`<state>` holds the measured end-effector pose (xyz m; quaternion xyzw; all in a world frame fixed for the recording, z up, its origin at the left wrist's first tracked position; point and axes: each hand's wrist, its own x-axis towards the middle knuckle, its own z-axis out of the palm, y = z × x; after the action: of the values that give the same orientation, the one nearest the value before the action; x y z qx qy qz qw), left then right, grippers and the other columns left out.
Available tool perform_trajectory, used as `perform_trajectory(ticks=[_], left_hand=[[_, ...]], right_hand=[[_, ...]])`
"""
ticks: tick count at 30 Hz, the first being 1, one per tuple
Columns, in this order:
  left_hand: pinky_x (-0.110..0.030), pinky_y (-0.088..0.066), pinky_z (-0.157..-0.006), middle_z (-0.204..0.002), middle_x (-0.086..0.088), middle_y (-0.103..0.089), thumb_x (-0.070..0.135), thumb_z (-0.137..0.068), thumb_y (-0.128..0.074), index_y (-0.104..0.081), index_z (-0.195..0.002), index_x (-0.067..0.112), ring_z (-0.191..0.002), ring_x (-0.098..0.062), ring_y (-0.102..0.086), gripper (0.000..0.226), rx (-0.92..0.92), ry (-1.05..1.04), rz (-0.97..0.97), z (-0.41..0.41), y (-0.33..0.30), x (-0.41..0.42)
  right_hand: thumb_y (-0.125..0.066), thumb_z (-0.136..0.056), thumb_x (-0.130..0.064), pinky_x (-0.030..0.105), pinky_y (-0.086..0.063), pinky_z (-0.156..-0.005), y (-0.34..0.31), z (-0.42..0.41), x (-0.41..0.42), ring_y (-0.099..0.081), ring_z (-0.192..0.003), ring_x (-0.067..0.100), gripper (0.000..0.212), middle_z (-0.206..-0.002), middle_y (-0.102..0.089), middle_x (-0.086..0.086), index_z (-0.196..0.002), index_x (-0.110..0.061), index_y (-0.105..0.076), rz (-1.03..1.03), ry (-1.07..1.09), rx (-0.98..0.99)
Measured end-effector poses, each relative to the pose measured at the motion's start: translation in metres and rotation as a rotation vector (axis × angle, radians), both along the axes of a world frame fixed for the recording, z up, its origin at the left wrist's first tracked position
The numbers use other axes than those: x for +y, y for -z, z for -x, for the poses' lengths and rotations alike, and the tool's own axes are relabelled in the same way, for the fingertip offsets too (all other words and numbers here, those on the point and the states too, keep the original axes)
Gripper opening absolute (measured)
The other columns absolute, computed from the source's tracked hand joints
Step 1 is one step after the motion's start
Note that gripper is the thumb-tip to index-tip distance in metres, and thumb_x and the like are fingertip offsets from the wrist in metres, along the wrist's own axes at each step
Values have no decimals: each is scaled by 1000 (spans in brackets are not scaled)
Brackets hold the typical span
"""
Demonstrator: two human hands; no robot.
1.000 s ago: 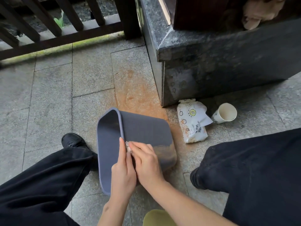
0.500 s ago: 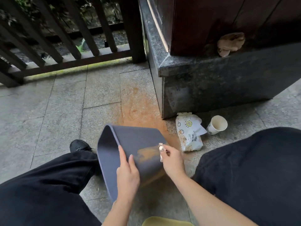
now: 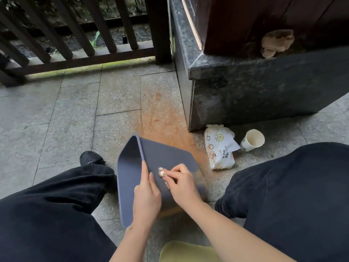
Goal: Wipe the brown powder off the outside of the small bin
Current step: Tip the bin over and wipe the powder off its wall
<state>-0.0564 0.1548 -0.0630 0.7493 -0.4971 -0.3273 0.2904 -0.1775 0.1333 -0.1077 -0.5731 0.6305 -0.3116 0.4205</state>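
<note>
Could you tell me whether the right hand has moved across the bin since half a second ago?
Yes. The right hand with its wipe slid toward the bin's open rim, away from the wipes packet.

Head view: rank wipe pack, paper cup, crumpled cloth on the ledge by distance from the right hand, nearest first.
From the right hand, which pinches a small wad on the bin:
1. Wipe pack, on the floor to its right.
2. Paper cup, lying just right of the pack.
3. Crumpled cloth, up on the stone ledge, far right.
</note>
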Motion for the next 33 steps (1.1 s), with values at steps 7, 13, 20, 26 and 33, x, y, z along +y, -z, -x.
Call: perform_trajectory(ticks=[7,13,20,26,33], left_hand=[[-4,-36,-55,-70,19,-51,21,-105,-38,-35,-154,29,-63,17,-53,49,-77,-87,-19,-14,3,-11],[5,-34,-58,-67,27,-38,16,-104,-41,-39,-152,23,-61,28,-46,48,-98,-75,-55,-17,3,-18],[-20,-36,-50,-58,14,-50,22,-104,-38,-33,-155,26,-57,5,-55,51,-101,20,-55,-19,0,-24],[5,-35,-59,-74,44,-51,19,-106,-40,-34,-154,19,-68,32,-48,48,-7,-70,-48,-23,5,-20],[-3,-29,-67,-128,-21,-63,13,-105,-39,-41,-150,12,-99,-13,-53,46,-50,-223,-62,-19,9,-20]], right_hand=[[-65,-94,-29,23,-43,-73,54,27,-37,-56,-81,12,19,-92,-50,-7,-104,-19,-78,-222,133,153],[-60,-97,-23,29,-40,-74,90,63,-50,-58,-88,29,21,-105,-59,8,-107,-16,-77,-409,269,347],[-56,-97,-17,28,-40,-76,37,14,-53,-56,-85,29,20,-95,-47,6,-102,-12,-75,-244,172,216],[-56,-97,-29,25,-48,-72,-26,-48,-18,-55,-75,8,23,-85,-49,-5,-110,-21,-73,121,-76,-96],[-56,-98,-24,38,-50,-79,41,22,-45,-57,-81,26,24,-92,-51,5,-111,-16,-74,-84,38,247]])
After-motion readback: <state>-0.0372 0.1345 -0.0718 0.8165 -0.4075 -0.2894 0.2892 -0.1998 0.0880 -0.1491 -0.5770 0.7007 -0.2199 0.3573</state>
